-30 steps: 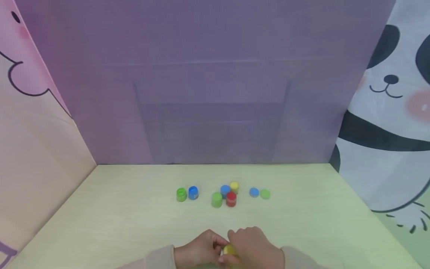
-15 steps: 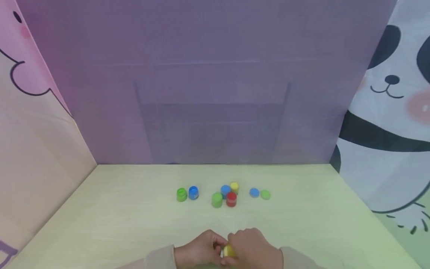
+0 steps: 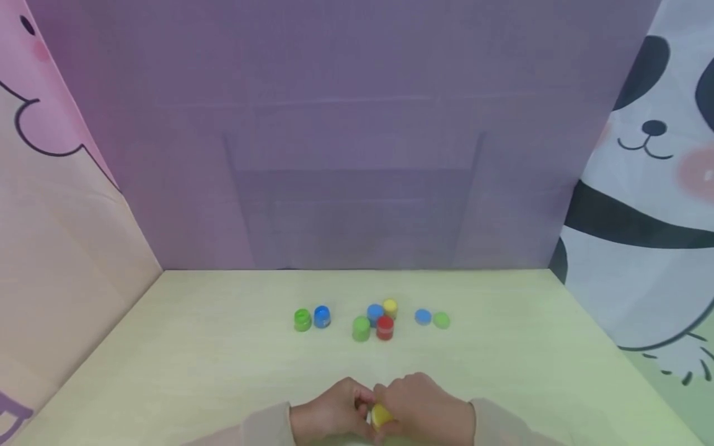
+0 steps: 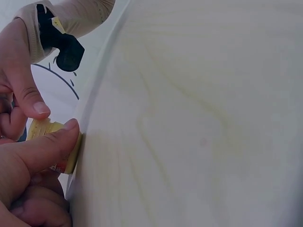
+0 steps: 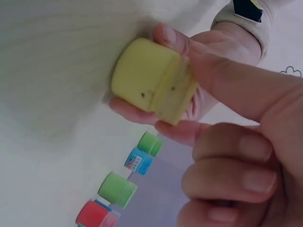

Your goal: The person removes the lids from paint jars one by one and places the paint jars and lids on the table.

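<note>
Low at the front of the table, both hands are round a small yellow jar (image 3: 382, 416). My left hand (image 3: 334, 410) grips it from the left; in the left wrist view its thumb lies across the jar (image 4: 71, 158), near a red label. My right hand (image 3: 426, 409) pinches the other end between thumb and forefinger, and its remaining fingers are curled. Seen in the right wrist view, the jar (image 5: 142, 71) lies tilted, with a smooth yellow part and a paler rimmed part at the right hand's fingertips. Whether the two parts have come apart is unclear.
Farther back stand an uncapped green jar (image 3: 302, 320) and blue jar (image 3: 321, 316). A cluster holds a green jar (image 3: 361, 329), red jar (image 3: 385, 327), blue jar (image 3: 375, 315) and yellow jar (image 3: 390, 308). Right of it lie a blue lid (image 3: 423, 316) and green lid (image 3: 441, 320).
Both hands stay on the yellow jar at the same spot. The right hand has turned slightly, its fingertips shifting a little left over the jar. The head view tilts slightly.
</note>
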{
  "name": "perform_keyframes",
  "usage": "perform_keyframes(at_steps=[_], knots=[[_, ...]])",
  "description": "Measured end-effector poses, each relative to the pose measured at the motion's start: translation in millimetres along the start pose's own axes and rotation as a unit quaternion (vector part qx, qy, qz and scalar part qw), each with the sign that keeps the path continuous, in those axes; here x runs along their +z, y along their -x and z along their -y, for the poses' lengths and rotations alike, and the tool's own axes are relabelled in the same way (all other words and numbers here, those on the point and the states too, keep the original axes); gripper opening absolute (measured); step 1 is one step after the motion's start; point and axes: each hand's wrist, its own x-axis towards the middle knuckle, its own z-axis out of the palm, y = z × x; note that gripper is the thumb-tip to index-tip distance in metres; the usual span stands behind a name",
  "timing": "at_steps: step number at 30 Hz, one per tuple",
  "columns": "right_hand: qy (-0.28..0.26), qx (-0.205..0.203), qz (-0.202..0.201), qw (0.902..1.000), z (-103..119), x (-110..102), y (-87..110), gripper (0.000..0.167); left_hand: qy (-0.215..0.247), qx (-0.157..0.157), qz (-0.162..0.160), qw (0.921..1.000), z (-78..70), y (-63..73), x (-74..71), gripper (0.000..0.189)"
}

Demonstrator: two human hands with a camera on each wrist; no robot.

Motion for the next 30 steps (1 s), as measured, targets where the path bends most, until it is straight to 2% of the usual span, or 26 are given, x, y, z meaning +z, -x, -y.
perform_keyframes(at_steps=[7, 11, 16, 19, 22, 27, 30], knots=[[0.009, 0.006, 0.032, 0.9994, 3.1, -8.2, -1.2, 0.016, -0.006, -0.003, -0.005, 1.0, -2.6, -1.5, -0.4, 0.023], [-0.004, 0.001, 0.027, 0.9996, 2.9, -10.6, 0.1, 0.015, -0.005, -0.006, -0.004, 1.0, -2.7, -2.2, 0.0, 0.02], [-0.031, 0.002, -0.029, 0.9991, 1.7, -7.1, 2.0, 0.031, -0.009, -0.001, -0.012, 0.9999, -0.5, -2.2, 1.2, 0.022], [-0.003, 0.012, -0.078, 0.9969, 3.3, -1.9, 3.2, 0.048, -0.014, 0.019, -0.025, 0.9994, 1.9, -2.5, 2.2, 0.027], [0.021, 0.033, -0.1, 0.9942, 5.1, 3.3, 4.0, 0.057, -0.021, 0.033, -0.035, 0.9986, 3.4, -3.0, 3.6, 0.029], [-0.005, 0.071, -0.053, 0.9961, 5.1, 7.5, 2.9, 0.057, -0.009, 0.018, -0.031, 0.9993, 2.9, -2.5, 4.0, 0.028], [-0.023, 0.075, -0.032, 0.9964, 4.4, 8.2, 2.2, 0.052, 0.001, 0.01, -0.022, 0.9997, 2.4, -2.0, 3.2, 0.027]])
